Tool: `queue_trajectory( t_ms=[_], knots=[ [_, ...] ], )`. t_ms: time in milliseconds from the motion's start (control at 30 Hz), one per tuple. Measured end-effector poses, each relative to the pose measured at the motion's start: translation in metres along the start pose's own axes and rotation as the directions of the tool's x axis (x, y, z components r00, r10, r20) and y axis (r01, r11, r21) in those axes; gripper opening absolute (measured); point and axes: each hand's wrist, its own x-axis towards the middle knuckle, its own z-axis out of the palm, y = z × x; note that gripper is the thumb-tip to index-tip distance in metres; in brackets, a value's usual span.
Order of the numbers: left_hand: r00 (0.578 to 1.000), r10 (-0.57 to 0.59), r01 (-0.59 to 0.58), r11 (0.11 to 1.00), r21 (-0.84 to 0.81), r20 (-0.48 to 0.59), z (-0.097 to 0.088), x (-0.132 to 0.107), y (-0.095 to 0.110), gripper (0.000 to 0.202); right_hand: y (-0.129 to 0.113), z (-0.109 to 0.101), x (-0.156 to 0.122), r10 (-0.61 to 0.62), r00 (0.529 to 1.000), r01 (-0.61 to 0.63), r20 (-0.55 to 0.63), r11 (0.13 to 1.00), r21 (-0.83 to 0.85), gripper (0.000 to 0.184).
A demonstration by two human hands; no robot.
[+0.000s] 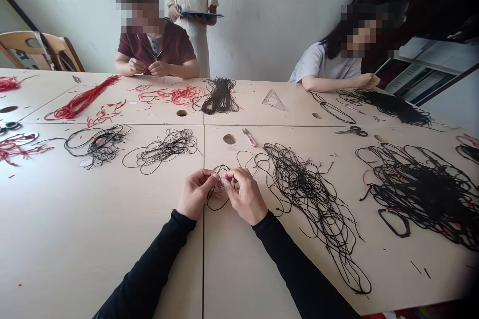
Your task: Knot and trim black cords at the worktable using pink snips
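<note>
My left hand (196, 193) and my right hand (245, 195) meet above the pale wooden table (112, 239), fingertips pinched together on a thin black cord (216, 200). The cord hangs below them in a small loop. Whatever lies exactly between my fingertips is partly hidden, though a small pale bit shows there. To the right of my right hand spreads a loose tangle of black cords (307, 199), with a denser heap of black cord (422, 189) beyond it. A pink utility knife (249, 137) lies ahead of my hands.
Black cord bundles (166, 147) and red cords (84, 99) lie across the joined tables, with black-handled scissors (352, 131) and a clear triangle ruler (275, 100). Two seated people work at the far side, and a standing person holds a blue folder (200, 14).
</note>
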Motion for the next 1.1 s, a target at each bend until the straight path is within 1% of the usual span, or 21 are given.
queue_trajectory(
  t_ms=[133,267,333,400,467,567,667,733,833,900,933,967,1033,1100],
  knots=[
    [0.997,0.023,-0.026,0.999,-0.038,-0.07,-0.001,0.001,0.0,0.027,0.0,-0.001,0.0,0.013,1.0,-0.013,0.011,1.0,0.002,0.013],
    [0.993,0.048,-0.052,0.998,-0.038,-0.105,-0.003,0.003,0.0,0.028,-0.001,-0.003,0.001,0.048,0.999,-0.048,0.006,0.998,0.028,0.016],
    [0.992,0.052,-0.057,0.998,-0.04,-0.115,-0.004,0.004,0.0,0.029,0.001,-0.004,0.001,0.08,0.997,-0.081,0.004,0.996,0.047,0.016],
    [0.992,0.052,-0.056,0.998,-0.035,-0.113,-0.005,0.005,-0.001,0.029,0.006,-0.006,0.0,0.139,0.99,-0.138,-0.005,0.988,0.062,0.016],
    [0.993,0.05,-0.053,0.998,-0.026,-0.106,-0.005,0.005,-0.001,0.029,0.012,-0.008,0.0,0.199,0.979,-0.197,-0.033,0.979,0.059,0.018],
    [0.994,0.042,-0.047,0.998,-0.039,-0.102,-0.006,0.006,-0.001,0.031,0.022,-0.013,-0.001,0.246,0.963,-0.243,-0.11,0.969,0.044,0.024],
    [0.994,0.03,-0.041,0.994,-0.103,-0.102,-0.008,0.006,-0.002,0.033,0.029,-0.019,0.002,0.292,0.937,-0.288,-0.192,0.956,0.046,0.028],
    [0.995,0.023,-0.038,0.988,-0.149,-0.102,-0.009,0.007,-0.003,0.036,0.033,-0.024,0.01,0.301,0.927,-0.303,-0.226,0.953,0.027,0.028],
    [0.996,0.019,-0.036,0.982,-0.188,-0.091,-0.01,0.008,-0.004,0.039,0.043,-0.031,0.035,0.253,0.938,-0.275,-0.238,0.959,-0.065,0.023],
    [0.996,0.018,-0.036,0.979,-0.199,-0.087,-0.011,0.008,-0.004,0.04,0.053,-0.034,0.058,0.236,0.945,-0.279,-0.227,0.943,-0.183,0.02],
    [0.996,0.016,-0.034,0.979,-0.203,-0.088,-0.011,0.008,-0.004,0.041,0.058,-0.033,0.07,0.242,0.948,-0.294,-0.209,0.917,-0.269,0.02],
    [0.996,0.012,-0.031,0.978,-0.207,-0.089,-0.011,0.008,-0.004,0.041,0.064,-0.033,0.081,0.264,0.947,-0.314,-0.183,0.876,-0.365,0.02],
    [0.996,0.005,-0.024,0.976,-0.215,-0.089,-0.011,0.008,-0.004,0.042,0.077,-0.029,0.099,0.338,0.929,-0.363,-0.151,0.755,-0.546,0.024],
    [0.996,0.003,-0.021,0.976,-0.219,-0.085,-0.011,0.008,-0.004,0.041,0.087,-0.025,0.111,0.406,0.901,-0.406,-0.156,0.656,-0.637,0.029]
  ],
)
